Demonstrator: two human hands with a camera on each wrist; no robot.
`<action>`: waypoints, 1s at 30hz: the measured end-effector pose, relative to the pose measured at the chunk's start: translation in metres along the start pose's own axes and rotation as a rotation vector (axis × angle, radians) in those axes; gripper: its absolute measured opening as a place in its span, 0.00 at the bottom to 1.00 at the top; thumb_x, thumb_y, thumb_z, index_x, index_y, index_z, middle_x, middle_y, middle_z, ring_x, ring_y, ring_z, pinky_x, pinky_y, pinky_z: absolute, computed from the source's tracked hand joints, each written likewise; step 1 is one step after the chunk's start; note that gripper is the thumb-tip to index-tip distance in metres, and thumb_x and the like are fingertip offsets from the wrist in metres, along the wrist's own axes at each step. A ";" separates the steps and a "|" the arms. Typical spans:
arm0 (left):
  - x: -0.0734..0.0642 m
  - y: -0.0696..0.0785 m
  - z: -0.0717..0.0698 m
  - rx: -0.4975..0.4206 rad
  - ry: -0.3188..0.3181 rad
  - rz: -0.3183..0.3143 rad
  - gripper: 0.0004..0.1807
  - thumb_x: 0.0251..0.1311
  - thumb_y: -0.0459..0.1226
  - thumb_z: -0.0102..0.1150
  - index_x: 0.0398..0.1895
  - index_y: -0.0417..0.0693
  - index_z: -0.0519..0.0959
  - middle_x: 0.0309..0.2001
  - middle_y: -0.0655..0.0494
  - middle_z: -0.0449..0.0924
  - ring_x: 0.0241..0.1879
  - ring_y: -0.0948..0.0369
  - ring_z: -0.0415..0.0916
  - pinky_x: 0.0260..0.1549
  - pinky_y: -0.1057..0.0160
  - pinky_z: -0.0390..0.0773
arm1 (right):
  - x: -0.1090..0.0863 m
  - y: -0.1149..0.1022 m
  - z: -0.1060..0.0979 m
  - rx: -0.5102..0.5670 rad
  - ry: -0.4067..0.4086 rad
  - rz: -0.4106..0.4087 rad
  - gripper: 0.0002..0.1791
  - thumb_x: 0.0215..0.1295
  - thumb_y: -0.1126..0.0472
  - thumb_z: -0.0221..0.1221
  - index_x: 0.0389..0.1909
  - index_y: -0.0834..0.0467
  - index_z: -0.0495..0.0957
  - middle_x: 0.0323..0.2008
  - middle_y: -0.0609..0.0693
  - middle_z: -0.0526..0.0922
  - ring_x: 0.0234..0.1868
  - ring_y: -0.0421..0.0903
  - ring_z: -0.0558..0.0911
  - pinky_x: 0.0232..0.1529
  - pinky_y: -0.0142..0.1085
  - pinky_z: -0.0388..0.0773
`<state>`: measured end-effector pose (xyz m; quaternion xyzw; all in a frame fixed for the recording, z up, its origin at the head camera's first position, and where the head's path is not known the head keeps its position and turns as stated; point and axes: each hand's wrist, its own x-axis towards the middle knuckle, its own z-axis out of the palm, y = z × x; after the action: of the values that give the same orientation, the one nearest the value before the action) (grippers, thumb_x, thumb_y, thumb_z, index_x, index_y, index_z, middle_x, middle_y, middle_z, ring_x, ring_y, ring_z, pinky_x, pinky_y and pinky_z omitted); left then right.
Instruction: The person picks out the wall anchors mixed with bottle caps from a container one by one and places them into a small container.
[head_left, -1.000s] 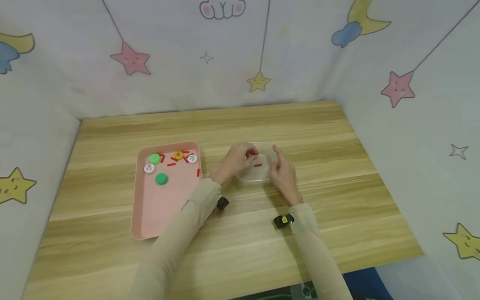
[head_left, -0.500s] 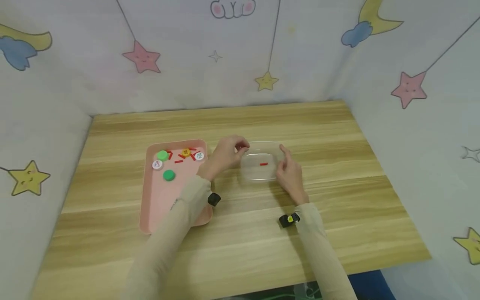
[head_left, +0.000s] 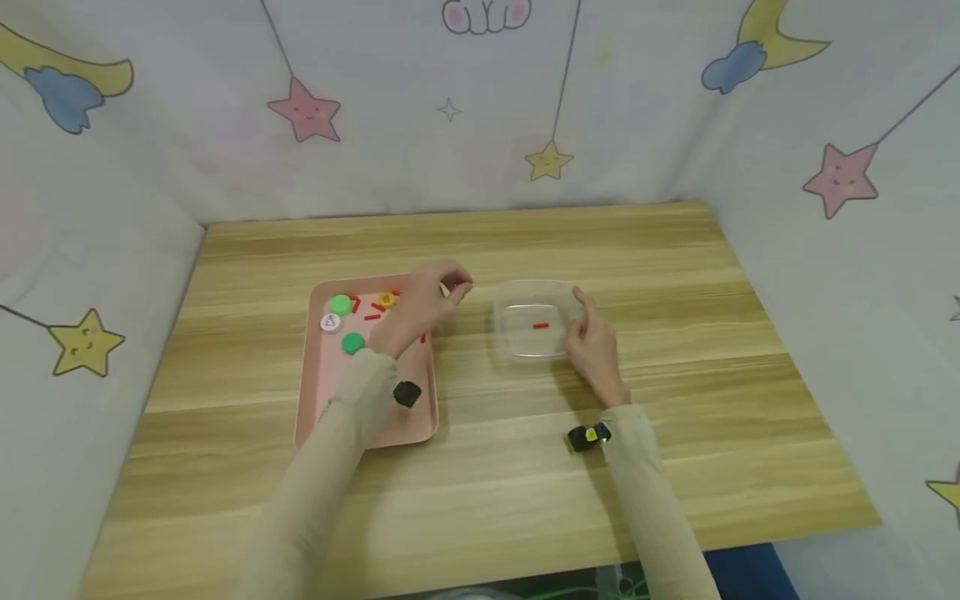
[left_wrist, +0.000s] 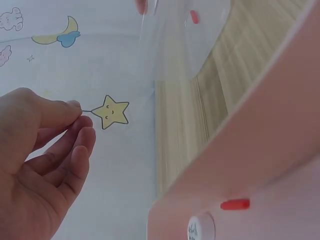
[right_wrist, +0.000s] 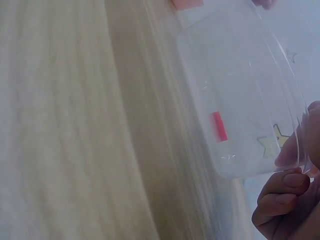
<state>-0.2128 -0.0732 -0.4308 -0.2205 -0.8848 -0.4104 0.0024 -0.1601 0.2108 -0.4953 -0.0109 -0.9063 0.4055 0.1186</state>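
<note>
My left hand [head_left: 427, 304] hovers over the right rim of the pink tray [head_left: 429, 429]. Its fingers [left_wrist: 82, 135] are loosely bent, thumb near the index finger, and nothing shows between them. My right hand [head_left: 597, 354] holds the right side of a clear plastic container [head_left: 516, 343], a fingertip showing through its wall in the right wrist view. One short red stick [right_wrist: 219, 126] lies on the container's floor. Inside the tray are several more red sticks [left_wrist: 235, 204], light green [head_left: 341, 305] and dark green [head_left: 353, 342] bottle caps, a yellow cap [head_left: 386, 300] and white caps [left_wrist: 201, 227].
Both the tray and the container stand on a wood-grain table [head_left: 510, 467]. A white wall cloth [head_left: 390, 167] with printed stars and moons rises behind and beside it. My left forearm [head_left: 322, 467] covers the tray's lower left part.
My left hand has moved left, from above the container to above the tray's right edge. The right hand stays at the container, and the red stick lies still inside. The head view has shifted slightly.
</note>
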 end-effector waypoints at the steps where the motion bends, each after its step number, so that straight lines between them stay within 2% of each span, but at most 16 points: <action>1: -0.002 -0.003 -0.001 -0.003 0.005 -0.004 0.06 0.70 0.35 0.61 0.44 0.43 0.83 0.41 0.52 0.84 0.42 0.56 0.78 0.45 0.56 0.81 | 0.000 0.001 0.000 0.000 -0.003 0.002 0.31 0.66 0.71 0.48 0.72 0.58 0.68 0.18 0.48 0.65 0.20 0.45 0.65 0.26 0.39 0.64; 7: -0.015 -0.020 -0.009 -0.054 0.046 -0.026 0.07 0.69 0.34 0.61 0.44 0.40 0.83 0.41 0.49 0.85 0.40 0.54 0.79 0.43 0.55 0.82 | -0.002 -0.001 0.001 -0.013 -0.003 0.004 0.32 0.66 0.71 0.49 0.72 0.58 0.68 0.18 0.46 0.64 0.20 0.44 0.65 0.26 0.38 0.64; 16: -0.025 -0.035 -0.021 -0.058 0.051 -0.132 0.09 0.71 0.36 0.58 0.48 0.44 0.84 0.44 0.46 0.85 0.42 0.55 0.79 0.46 0.54 0.81 | -0.004 0.001 0.001 -0.009 -0.018 0.013 0.32 0.66 0.71 0.48 0.73 0.58 0.67 0.18 0.48 0.67 0.21 0.44 0.66 0.27 0.38 0.65; 20: -0.029 -0.040 -0.025 -0.061 0.063 -0.143 0.08 0.70 0.35 0.59 0.47 0.43 0.83 0.44 0.48 0.85 0.42 0.54 0.79 0.46 0.54 0.81 | -0.004 0.002 0.001 -0.006 -0.015 0.014 0.32 0.66 0.71 0.48 0.73 0.58 0.67 0.19 0.49 0.68 0.21 0.44 0.67 0.27 0.37 0.65; 25: -0.034 -0.047 -0.027 -0.046 0.068 -0.128 0.08 0.69 0.34 0.60 0.46 0.40 0.84 0.43 0.48 0.86 0.43 0.53 0.80 0.47 0.54 0.81 | -0.002 0.002 0.001 -0.008 -0.015 0.015 0.32 0.67 0.70 0.48 0.73 0.57 0.67 0.20 0.50 0.68 0.21 0.45 0.67 0.27 0.38 0.66; 30: -0.040 -0.051 -0.028 -0.029 0.040 -0.146 0.08 0.68 0.33 0.61 0.46 0.40 0.84 0.43 0.47 0.86 0.43 0.53 0.79 0.47 0.53 0.80 | 0.000 0.001 0.002 -0.019 0.002 0.006 0.32 0.66 0.71 0.49 0.72 0.57 0.68 0.19 0.50 0.69 0.21 0.45 0.68 0.28 0.38 0.67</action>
<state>-0.2016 -0.1381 -0.4570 -0.1472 -0.8922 -0.4268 -0.0128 -0.1608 0.2101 -0.4974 -0.0149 -0.9100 0.3972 0.1183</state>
